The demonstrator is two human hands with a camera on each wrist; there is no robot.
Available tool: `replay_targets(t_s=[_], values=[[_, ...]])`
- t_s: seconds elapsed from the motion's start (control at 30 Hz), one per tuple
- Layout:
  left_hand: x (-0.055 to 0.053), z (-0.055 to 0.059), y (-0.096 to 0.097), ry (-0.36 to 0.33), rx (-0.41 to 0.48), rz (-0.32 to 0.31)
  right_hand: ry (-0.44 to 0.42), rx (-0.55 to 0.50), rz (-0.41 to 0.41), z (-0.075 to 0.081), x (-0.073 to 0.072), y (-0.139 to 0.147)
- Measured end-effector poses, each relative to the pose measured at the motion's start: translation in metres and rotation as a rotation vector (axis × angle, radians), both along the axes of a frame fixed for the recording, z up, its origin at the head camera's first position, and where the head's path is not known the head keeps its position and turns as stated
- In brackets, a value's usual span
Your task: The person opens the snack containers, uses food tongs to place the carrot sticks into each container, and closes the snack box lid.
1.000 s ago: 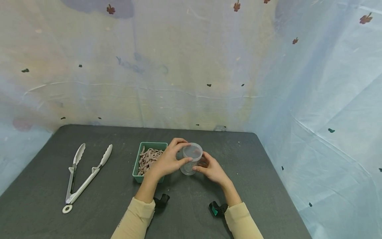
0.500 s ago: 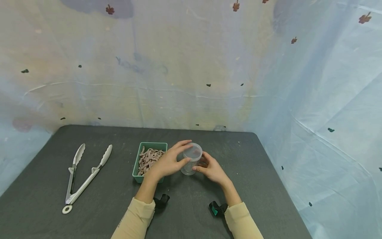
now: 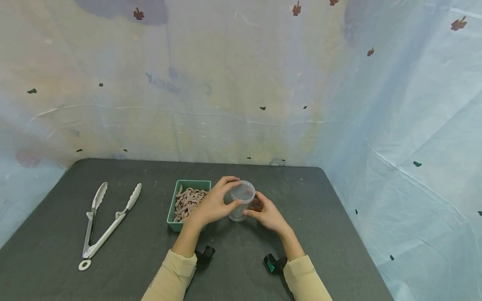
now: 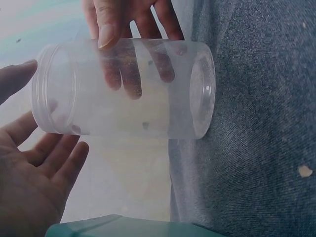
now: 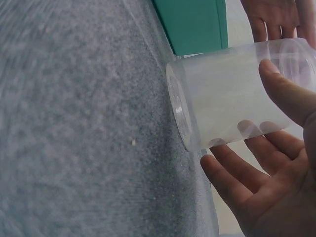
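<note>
A clear plastic jar [image 3: 239,209] stands upright on the dark table, with a translucent lid [image 3: 242,191] on top. My left hand [image 3: 213,205] spans the lid's edge, thumb on the near side and fingers on the far side. My right hand [image 3: 268,212] grips the jar's body from the right. In the left wrist view, the left thumb [image 4: 17,79] and fingers meet the jar's rim end, while the right hand's fingers lie along the body. The right wrist view has the right thumb [image 5: 286,91] on the clear wall and fingers under it; the jar looks hollow.
Left of the jar sits a green tray [image 3: 193,184] full of greyish-brown, worm-like pieces [image 3: 188,202], partly behind the left hand. Metal tongs [image 3: 107,238] with pale tips lie spread at the table's left. A patterned sheet hangs behind the table [image 3: 320,251].
My left fingers have shifted slightly around the lid's edge, stretching outward and then drawing back in. The right hand and the jar stay nearly in place.
</note>
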State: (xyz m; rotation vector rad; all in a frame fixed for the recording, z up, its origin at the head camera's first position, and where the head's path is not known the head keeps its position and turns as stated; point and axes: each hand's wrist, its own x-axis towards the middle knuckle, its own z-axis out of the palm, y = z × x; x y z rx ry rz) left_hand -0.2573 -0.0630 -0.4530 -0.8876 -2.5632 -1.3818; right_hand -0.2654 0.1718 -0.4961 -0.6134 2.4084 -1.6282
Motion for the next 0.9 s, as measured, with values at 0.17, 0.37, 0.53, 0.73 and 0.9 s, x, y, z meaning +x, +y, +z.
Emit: replay_targets(t_s=[0.17, 0.37, 0.53, 0.73, 0.9], values=[[0.0005, -0.0019, 0.0017, -0.009, 0.023, 0.008, -0.006, 0.002, 0.003, -0.0005, 0.0006, 0.0005], [-0.0012, -0.0034, 0.0, -0.056, 0.028, -0.05, 0.009, 0.007, -0.003, -0.0014, 0.0005, 0.0], [-0.0022, -0.0044, -0.0023, -0.093, 0.023, -0.097, 0.006, 0.001, 0.004, -0.0009, 0.0006, 0.0002], [-0.0022, -0.0052, -0.0026, -0.072, 0.018, -0.088, -0.002, -0.011, 0.013, -0.0005, 0.0013, -0.0002], [-0.0017, -0.0042, -0.0019, -0.044, 0.027, -0.066, -0.003, 0.001, 0.004, 0.0003, 0.0006, -0.001]])
